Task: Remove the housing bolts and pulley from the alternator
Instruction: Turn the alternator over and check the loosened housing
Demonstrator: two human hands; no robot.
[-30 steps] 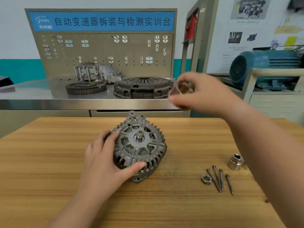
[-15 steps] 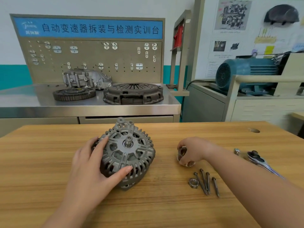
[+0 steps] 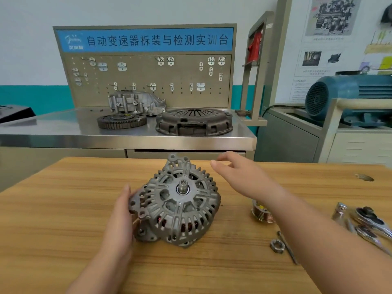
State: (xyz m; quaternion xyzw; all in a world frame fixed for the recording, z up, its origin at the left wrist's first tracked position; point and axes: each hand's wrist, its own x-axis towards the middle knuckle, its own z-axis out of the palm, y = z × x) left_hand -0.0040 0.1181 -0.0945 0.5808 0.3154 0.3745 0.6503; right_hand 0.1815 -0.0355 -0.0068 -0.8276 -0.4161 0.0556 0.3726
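The grey die-cast alternator with ribbed vent slots (image 3: 176,209) is located at the centre of the light wooden worktop (image 3: 53,219), tilted so that its front face is turned up towards the camera. The left hand (image 3: 119,221) is laid against the left flank of the housing. Its fingers (image 3: 125,196) are held straight and flat against the casting, and nothing is gripped. The right hand (image 3: 241,177) is held above the worktop just beside the upper right edge of the housing, apart from it. Its fingers (image 3: 220,164) are released and loosely extended, and nothing is held.

The bare steel shaft stub (image 3: 182,186) is exposed at the centre of the front face. Copper windings (image 3: 186,227) are visible through the lower slots.

The grooved metal pulley (image 3: 262,214) is set on the worktop to the right of the alternator, partly hidden by the right forearm. A hexagonal steel nut (image 3: 276,246) and a long thin bolt (image 3: 287,248) are laid nearer the camera. A chrome ratchet wrench (image 3: 371,221), blurred, is placed near the right edge.
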